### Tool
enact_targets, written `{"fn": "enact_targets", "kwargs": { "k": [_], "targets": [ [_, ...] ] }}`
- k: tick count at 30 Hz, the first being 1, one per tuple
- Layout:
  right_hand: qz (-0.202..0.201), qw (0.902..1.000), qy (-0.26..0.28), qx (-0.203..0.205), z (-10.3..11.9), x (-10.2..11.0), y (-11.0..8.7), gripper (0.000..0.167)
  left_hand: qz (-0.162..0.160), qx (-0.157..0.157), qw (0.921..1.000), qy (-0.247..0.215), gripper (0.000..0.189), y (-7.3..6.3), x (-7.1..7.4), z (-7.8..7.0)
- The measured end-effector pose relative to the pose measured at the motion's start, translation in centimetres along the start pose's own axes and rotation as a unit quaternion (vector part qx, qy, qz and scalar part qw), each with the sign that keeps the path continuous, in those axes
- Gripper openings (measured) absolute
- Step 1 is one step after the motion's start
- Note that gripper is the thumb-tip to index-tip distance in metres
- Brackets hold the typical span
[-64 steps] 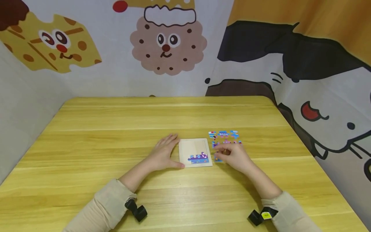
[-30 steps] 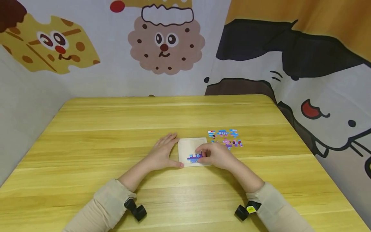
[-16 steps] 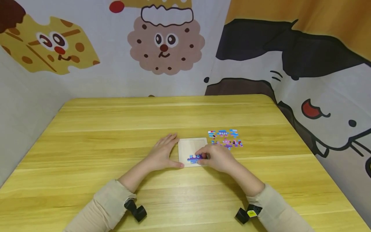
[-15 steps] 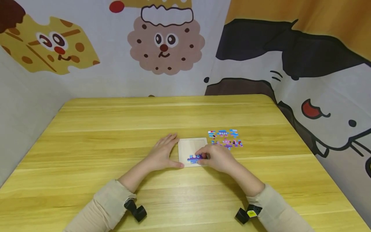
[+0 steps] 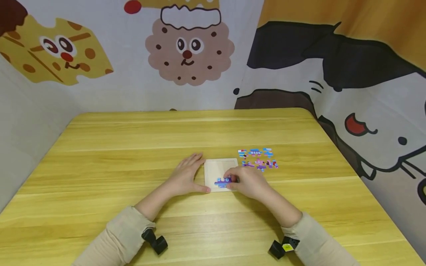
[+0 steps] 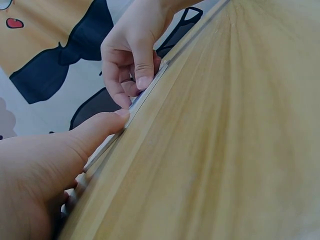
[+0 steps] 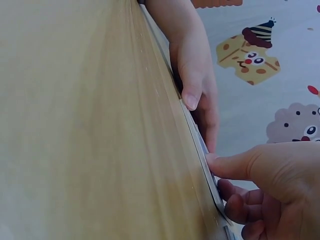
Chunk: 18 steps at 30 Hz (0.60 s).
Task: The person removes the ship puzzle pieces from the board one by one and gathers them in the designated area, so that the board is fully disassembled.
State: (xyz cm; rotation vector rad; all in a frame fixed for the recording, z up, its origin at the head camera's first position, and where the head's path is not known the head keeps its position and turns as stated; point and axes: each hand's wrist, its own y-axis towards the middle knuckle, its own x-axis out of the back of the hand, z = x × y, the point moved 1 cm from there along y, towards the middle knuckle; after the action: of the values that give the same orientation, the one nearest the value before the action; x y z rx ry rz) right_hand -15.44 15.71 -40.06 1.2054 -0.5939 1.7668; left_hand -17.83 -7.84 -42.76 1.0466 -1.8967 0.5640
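Note:
A shallow pale wooden puzzle tray (image 5: 213, 168) lies on the table, with joined purple-and-blue jigsaw pieces (image 5: 221, 182) in its lower part. My left hand (image 5: 186, 176) rests along the tray's left side, thumb at the near corner and fingers spread toward the far corner. Over the tray's lower right, my right hand (image 5: 249, 181) has its thumb and curled fingers pinching at a puzzle piece, which the hand mostly hides. Both wrist views catch the tray edge-on; in the right wrist view the right thumb (image 7: 232, 165) touches its edge.
Several loose, colourful puzzle pieces (image 5: 255, 152) lie in rows just right of the tray, partly behind the right hand. The wooden table (image 5: 133, 133) ends at a cartoon-printed cloth (image 5: 191, 48) behind it.
From the loose pieces, my right hand has moved left onto the tray's lower right, then stayed there with small finger shifts. My left hand has kept its place.

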Motion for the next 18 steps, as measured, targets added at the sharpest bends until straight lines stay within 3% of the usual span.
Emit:
{"fn": "enact_targets", "kwargs": {
  "k": [11, 18],
  "targets": [
    [0.004, 0.9997, 0.018, -0.016, -0.04, 0.04, -0.15, 0.023, 0.001, 0.0, 1.0, 0.001, 0.107, -0.04, -0.1, 0.1],
    [-0.034, 0.9994, 0.009, -0.005, 0.08, -0.38, -0.42, 0.024, 0.0, 0.0, 1.0, 0.001, 0.106, -0.07, 0.11, 0.15]
  ]
}}
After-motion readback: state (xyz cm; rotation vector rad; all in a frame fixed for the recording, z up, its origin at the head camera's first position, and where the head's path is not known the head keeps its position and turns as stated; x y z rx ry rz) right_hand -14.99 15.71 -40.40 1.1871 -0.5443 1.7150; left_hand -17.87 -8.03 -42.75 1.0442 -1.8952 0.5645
